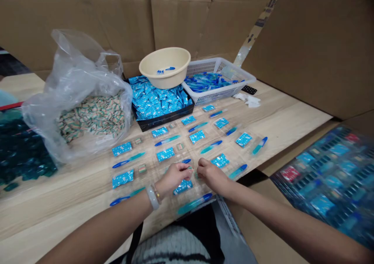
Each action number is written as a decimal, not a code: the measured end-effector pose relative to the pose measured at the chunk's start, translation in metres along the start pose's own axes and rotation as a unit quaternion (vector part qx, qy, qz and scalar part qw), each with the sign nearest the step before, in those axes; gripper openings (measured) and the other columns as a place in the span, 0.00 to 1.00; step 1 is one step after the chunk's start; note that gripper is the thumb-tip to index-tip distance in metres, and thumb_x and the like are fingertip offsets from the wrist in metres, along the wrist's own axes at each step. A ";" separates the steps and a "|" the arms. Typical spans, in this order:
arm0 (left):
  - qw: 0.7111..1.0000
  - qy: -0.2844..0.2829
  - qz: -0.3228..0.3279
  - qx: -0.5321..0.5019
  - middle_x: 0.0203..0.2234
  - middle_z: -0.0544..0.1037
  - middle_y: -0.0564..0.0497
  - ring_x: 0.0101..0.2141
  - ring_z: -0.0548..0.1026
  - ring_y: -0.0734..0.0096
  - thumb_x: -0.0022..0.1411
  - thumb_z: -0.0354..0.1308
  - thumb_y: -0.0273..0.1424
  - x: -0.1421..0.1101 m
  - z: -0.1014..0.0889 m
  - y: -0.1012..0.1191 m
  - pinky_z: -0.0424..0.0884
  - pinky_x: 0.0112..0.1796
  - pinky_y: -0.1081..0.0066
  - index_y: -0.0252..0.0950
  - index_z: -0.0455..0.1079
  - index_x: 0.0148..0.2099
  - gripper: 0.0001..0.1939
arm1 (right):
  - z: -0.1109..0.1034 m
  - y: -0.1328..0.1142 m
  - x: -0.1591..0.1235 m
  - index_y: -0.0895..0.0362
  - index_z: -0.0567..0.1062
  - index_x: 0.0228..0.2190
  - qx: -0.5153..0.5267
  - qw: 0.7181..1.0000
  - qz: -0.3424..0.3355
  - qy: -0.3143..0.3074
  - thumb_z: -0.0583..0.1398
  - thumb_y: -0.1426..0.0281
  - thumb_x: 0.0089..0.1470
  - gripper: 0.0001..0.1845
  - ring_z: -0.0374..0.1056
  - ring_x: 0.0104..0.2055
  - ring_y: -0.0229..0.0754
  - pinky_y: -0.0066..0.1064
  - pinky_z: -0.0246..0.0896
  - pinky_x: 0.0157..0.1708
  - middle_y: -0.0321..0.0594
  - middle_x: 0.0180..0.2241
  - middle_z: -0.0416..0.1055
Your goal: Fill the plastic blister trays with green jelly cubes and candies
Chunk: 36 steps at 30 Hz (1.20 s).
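Note:
My left hand [175, 177], with a pale bangle at the wrist, is closed in a pinch; a small beige-and-green piece shows at its fingertips. Just to its right, my right hand [212, 174] has its fingers pressed together over the clear tray; what they hold is hidden. Below the left hand lies a blue packet [183, 186]. A blue-and-teal pen-shaped tool [195, 203] rests nearer the table edge. Around both hands, clear compartments hold more blue packets [165, 154], pen-shaped tools [128, 160] and, toward the left, small beige-and-green squares [142, 169].
A clear bag [80, 80] holds many small squares. Behind the trays stand a black box [163, 116] of blue packets, a cream basin [175, 77] partly over it, and a white basket [222, 94] of pen-shaped tools. Filled packs [327, 178] are stacked at right. Teal items [26, 151] lie left.

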State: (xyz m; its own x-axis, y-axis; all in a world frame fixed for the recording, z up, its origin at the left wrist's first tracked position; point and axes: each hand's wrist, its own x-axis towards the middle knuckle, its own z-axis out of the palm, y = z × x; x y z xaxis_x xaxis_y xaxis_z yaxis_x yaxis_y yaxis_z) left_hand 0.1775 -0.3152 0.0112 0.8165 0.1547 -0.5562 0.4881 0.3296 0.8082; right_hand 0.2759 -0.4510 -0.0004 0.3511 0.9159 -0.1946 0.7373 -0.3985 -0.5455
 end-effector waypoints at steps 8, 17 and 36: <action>1.000 0.007 -0.009 0.002 0.18 0.66 0.54 0.23 0.63 0.77 0.44 0.61 0.34 0.001 -0.001 0.002 0.61 0.29 0.71 0.31 0.69 0.26 0.10 | 0.006 -0.004 -0.015 0.58 0.71 0.27 -0.070 0.995 -0.044 0.056 0.50 0.77 0.51 0.10 0.59 0.33 0.39 0.30 0.52 0.35 0.39 0.27 0.65; 1.000 0.006 -0.016 0.010 0.18 0.65 0.55 0.23 0.63 0.77 0.43 0.61 0.33 0.002 0.000 0.003 0.62 0.29 0.72 0.31 0.67 0.23 0.09 | 0.018 0.001 -0.011 0.59 0.71 0.28 -0.174 0.981 -0.079 0.042 0.52 0.76 0.51 0.08 0.57 0.34 0.42 0.33 0.50 0.35 0.42 0.30 0.66; 0.981 -0.041 0.131 0.139 0.25 0.68 0.52 0.27 0.67 0.75 0.47 0.59 0.27 0.076 0.092 0.025 0.64 0.28 0.73 0.28 0.60 0.49 0.25 | -0.064 0.069 -0.038 0.60 0.71 0.26 0.453 0.860 0.200 0.122 0.62 0.59 0.35 0.18 0.59 0.22 0.33 0.27 0.55 0.25 0.35 0.21 0.67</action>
State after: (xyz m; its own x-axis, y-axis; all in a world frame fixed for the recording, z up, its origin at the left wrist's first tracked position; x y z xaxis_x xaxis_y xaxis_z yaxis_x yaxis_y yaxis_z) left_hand 0.2796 -0.3808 0.0067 0.9417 0.1202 -0.3143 0.3141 0.0211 0.9491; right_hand 0.3499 -0.5165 0.0217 0.6634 0.6337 -0.3979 -0.1848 -0.3766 -0.9078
